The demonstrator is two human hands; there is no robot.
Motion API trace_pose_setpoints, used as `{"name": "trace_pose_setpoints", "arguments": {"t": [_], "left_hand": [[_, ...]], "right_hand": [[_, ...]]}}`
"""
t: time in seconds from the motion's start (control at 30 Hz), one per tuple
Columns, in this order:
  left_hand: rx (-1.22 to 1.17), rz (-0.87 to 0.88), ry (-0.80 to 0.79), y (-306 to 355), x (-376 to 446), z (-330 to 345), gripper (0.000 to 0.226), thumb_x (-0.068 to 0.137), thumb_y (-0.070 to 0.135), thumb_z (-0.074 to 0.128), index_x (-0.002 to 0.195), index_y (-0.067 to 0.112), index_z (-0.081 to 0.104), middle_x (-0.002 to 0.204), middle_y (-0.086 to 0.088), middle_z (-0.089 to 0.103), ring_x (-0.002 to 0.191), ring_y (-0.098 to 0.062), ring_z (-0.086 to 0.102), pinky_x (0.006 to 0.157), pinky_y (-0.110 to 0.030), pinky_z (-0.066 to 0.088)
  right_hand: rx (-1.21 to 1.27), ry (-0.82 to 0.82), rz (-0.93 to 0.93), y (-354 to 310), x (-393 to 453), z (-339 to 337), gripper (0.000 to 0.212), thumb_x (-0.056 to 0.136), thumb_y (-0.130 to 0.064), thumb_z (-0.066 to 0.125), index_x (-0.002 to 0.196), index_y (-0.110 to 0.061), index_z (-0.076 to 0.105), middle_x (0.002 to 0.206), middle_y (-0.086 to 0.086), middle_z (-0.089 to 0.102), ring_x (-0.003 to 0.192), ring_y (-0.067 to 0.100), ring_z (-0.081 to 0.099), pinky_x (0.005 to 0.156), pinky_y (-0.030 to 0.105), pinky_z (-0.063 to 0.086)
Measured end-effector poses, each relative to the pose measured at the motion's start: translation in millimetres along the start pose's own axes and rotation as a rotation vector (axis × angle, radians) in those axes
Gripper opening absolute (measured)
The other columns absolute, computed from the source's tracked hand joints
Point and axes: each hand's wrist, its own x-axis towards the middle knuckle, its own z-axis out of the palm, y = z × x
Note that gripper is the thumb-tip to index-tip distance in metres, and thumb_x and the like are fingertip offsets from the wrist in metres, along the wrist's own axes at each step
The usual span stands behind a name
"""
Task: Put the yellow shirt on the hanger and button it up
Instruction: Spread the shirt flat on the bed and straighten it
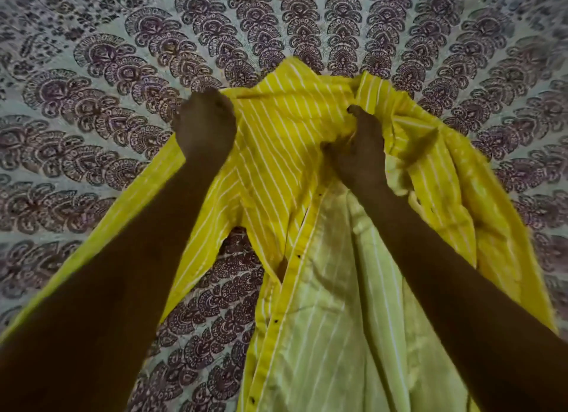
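While both arms reach forward over a patterned bedsheet (92, 73), the yellow shirt (276, 153) hangs between the two hands and trails down toward the camera. The left hand (205, 125) is curled into a fist at the shirt's upper left edge, the fabric bunched inside its fingers near what looks like the shoulder or collar. From that fist one side of the shirt falls away in a long strip along and under the left forearm. The right hand (359, 150) grips the cloth further right and slightly lower, its fingers folded round a gathered fold at the top of the other front panel, with the thumb raised against the fabric. Between the two hands the striped outer face is stretched fairly flat, rising to a peak just above them. Below the right hand the shirt opens, showing its paler inner side, and a front edge with small dark buttons (298, 257) runs down the middle toward the bottom of the view. To the right of the right wrist more yellow cloth billows in loose folds. The sheet, printed with purple fan-shaped motifs, fills everything behind the shirt.
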Motion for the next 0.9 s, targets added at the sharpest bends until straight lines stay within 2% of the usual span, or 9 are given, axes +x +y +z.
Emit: {"name": "trace_pose_setpoints", "arguments": {"t": [0.1, 0.23, 0.33, 0.4, 0.53, 0.63, 0.7, 0.8, 0.9], "left_hand": [[0.026, -0.025, -0.111, -14, -80, -12, 0.027, 0.076, 0.03, 0.049, 0.09, 0.016, 0.068, 0.097, -0.012, 0.071, 0.095, -0.03, 0.065, 0.078, -0.036, 0.048], [-0.118, -0.238, -0.369, -32, -165, -30, 0.042, 0.079, 0.052, 0.055, 0.082, 0.012, 0.067, 0.085, -0.014, 0.073, 0.087, -0.03, 0.068, 0.082, -0.036, 0.051], [-0.337, -0.479, -0.574, -40, -196, -31, 0.065, 0.059, 0.073, 0.053, 0.068, 0.009, 0.063, 0.07, -0.017, 0.067, 0.074, -0.038, 0.067, 0.078, -0.048, 0.055], [-0.403, -0.475, -0.653, -42, -204, -24, 0.068, 0.056, 0.072, 0.057, 0.061, 0.004, 0.057, 0.057, -0.013, 0.058, 0.06, -0.032, 0.058, 0.07, -0.042, 0.049], [-0.512, -0.539, -0.541, -32, -209, -28, 0.029, 0.076, 0.029, 0.069, 0.049, 0.021, 0.063, 0.047, 0.006, 0.055, 0.065, -0.023, 0.053, 0.073, -0.04, 0.047], [-0.416, -0.589, -0.338, -48, -201, -46, 0.012, 0.079, 0.021, 0.063, 0.08, 0.013, 0.072, 0.077, -0.014, 0.066, 0.08, -0.028, 0.062, 0.084, -0.042, 0.054], [-0.332, -0.609, -0.211, -68, -193, -58, 0.027, 0.075, 0.02, 0.063, 0.094, 0.003, 0.07, 0.098, -0.025, 0.069, 0.093, -0.035, 0.066, 0.085, -0.044, 0.054], [-0.247, -0.488, -0.335, -74, -198, -73, 0.036, 0.08, 0.028, 0.06, 0.108, 0.006, 0.066, 0.11, -0.021, 0.066, 0.101, -0.036, 0.064, 0.08, -0.039, 0.054], [-0.276, -0.453, -0.503, -70, -223, -80, 0.011, 0.089, 0.03, 0.058, 0.082, 0.022, 0.059, 0.091, -0.008, 0.065, 0.082, -0.021, 0.063, 0.07, -0.024, 0.048]], "right_hand": [[-0.081, 0.003, -0.035, -3, -69, 3, 0.074, 0.071, -0.03, 0.075, 0.134, -0.013, 0.04, 0.136, 0.015, 0.042, 0.125, 0.031, 0.039, 0.101, 0.038, 0.031], [-0.184, -0.076, -0.052, -2, -154, 3, 0.072, 0.062, -0.043, 0.075, 0.122, -0.013, 0.05, 0.121, 0.018, 0.047, 0.111, 0.037, 0.049, 0.091, 0.046, 0.043], [-0.352, -0.207, -0.059, -1, -197, 1, 0.076, 0.061, -0.045, 0.077, 0.123, -0.013, 0.047, 0.119, 0.015, 0.049, 0.106, 0.036, 0.051, 0.086, 0.045, 0.044], [-0.482, -0.254, -0.064, 3, -214, -1, 0.073, 0.064, -0.045, 0.075, 0.123, -0.013, 0.046, 0.118, 0.014, 0.05, 0.105, 0.036, 0.05, 0.086, 0.044, 0.041], [-0.476, -0.206, -0.134, 13, -220, -3, 0.034, 0.083, -0.028, 0.06, 0.11, -0.008, 0.059, 0.114, 0.015, 0.056, 0.099, 0.037, 0.056, 0.078, 0.041, 0.045], [0.0, -0.065, 0.104, 21, -214, -20, 0.02, 0.085, -0.021, 0.059, 0.088, -0.002, 0.066, 0.092, 0.015, 0.068, 0.087, 0.03, 0.064, 0.078, 0.036, 0.049], [0.207, 0.133, 0.308, 34, -217, -36, 0.014, 0.085, -0.011, 0.062, 0.086, 0.003, 0.064, 0.085, 0.018, 0.067, 0.083, 0.026, 0.061, 0.083, 0.039, 0.048], [0.075, 0.15, 0.393, 51, -238, -50, 0.019, 0.09, -0.012, 0.053, 0.102, 0.002, 0.059, 0.102, 0.022, 0.065, 0.097, 0.032, 0.059, 0.085, 0.033, 0.038], [-0.068, 0.235, 0.189, 47, -274, -48, 0.035, 0.086, -0.01, 0.052, 0.12, -0.002, 0.05, 0.118, 0.019, 0.056, 0.111, 0.032, 0.051, 0.09, 0.03, 0.033]]}}
